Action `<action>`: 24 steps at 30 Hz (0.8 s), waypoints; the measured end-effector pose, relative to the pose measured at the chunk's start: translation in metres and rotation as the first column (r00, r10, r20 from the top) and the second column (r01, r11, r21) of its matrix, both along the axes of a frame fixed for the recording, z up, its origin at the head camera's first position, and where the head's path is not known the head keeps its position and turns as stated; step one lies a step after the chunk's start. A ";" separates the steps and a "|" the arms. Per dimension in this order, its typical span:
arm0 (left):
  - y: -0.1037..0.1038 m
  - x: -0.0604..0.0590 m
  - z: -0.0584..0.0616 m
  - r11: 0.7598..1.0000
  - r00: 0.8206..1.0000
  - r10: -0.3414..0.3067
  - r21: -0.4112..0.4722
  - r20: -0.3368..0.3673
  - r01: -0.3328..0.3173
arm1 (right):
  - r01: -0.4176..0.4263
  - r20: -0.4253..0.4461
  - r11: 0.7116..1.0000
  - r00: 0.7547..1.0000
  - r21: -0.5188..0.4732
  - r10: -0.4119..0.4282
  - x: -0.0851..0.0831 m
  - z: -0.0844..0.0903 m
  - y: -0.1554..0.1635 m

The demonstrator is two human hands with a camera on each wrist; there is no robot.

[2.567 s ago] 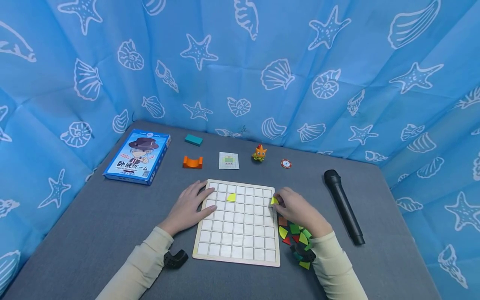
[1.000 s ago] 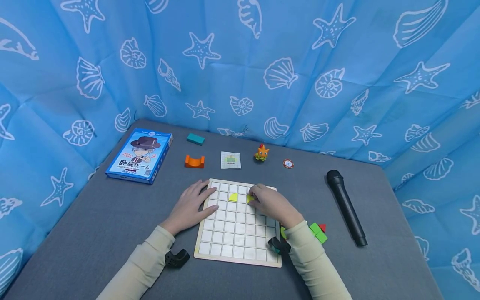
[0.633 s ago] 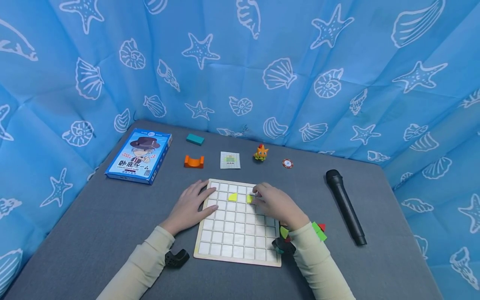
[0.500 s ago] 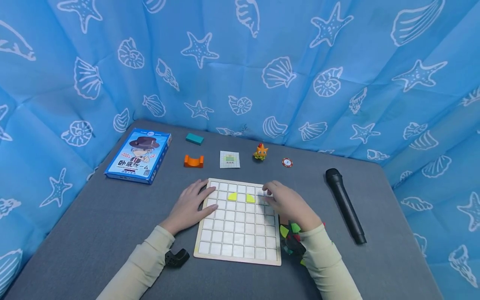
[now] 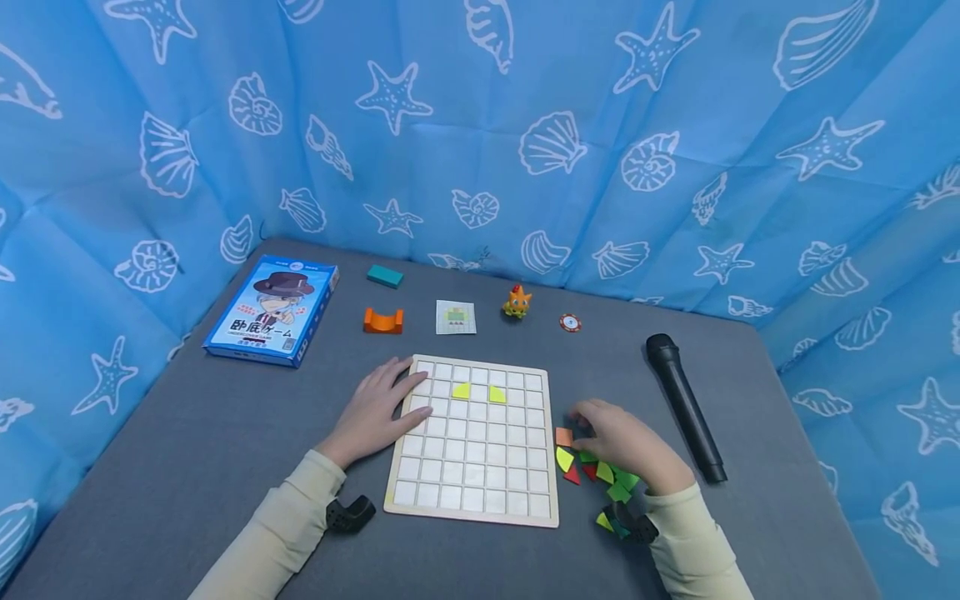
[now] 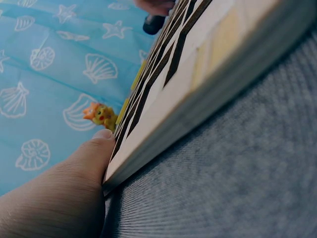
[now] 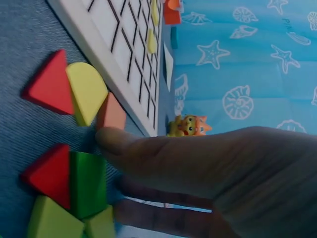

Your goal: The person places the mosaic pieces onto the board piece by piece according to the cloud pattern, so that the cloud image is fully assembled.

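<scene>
My left hand [image 5: 375,417] rests on the left edge of a white gridded board [image 5: 465,452], fingers spread and thumb on the squares. Two yellow quarter-round tiles [image 5: 497,394] lie in the board's second row, one square between them. Right of the board, my right hand [image 5: 628,443] is low over a scatter of coloured tiles, fingers loosely bent, nothing seen held. In the right wrist view its thumb tip is right at an orange square tile [image 7: 112,113]. Beside that lie a yellow quarter-round tile [image 7: 86,91], red triangles [image 7: 52,85] and a green tile [image 7: 88,181].
Behind the board stand an orange arch block [image 5: 383,322], a teal block [image 5: 385,276], a pattern card [image 5: 456,317], a small orange-and-yellow figure [image 5: 517,302] and a poker chip [image 5: 570,322]. A blue game box [image 5: 272,311] lies left, a black microphone [image 5: 686,408] right.
My right hand brought a yellow tile from the board's right edge onto the second row, let it go, and moved back right over the loose tiles. My left hand stayed on the board.
</scene>
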State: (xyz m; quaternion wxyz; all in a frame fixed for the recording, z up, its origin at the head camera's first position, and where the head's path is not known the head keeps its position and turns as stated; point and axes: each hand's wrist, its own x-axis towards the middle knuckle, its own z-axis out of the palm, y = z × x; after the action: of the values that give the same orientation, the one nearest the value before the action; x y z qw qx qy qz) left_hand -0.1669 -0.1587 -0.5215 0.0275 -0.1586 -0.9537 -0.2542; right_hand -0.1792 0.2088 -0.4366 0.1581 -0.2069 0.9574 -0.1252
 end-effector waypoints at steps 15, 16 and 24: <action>-0.001 0.000 -0.002 1.000 1.000 0.002 -0.001 0.006 -0.002 | -0.051 -0.051 0.999 0.997 -0.008 0.051 -0.001 -0.010 -0.003; -0.001 -0.001 -0.002 1.000 1.000 0.003 0.003 0.006 -0.003 | -0.060 -0.055 0.998 0.997 -0.012 0.059 -0.001 -0.010 -0.003; 0.000 0.000 -0.002 1.000 1.000 0.011 -0.003 0.000 -0.011 | -0.053 -0.073 0.999 0.996 -0.007 0.052 -0.002 -0.012 -0.001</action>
State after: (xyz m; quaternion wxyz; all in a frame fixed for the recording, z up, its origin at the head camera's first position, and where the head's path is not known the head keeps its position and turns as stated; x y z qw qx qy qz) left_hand -0.1671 -0.1585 -0.5231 0.0287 -0.1534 -0.9549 -0.2527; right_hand -0.1813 0.2079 -0.4482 0.1253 -0.2372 0.9561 -0.1176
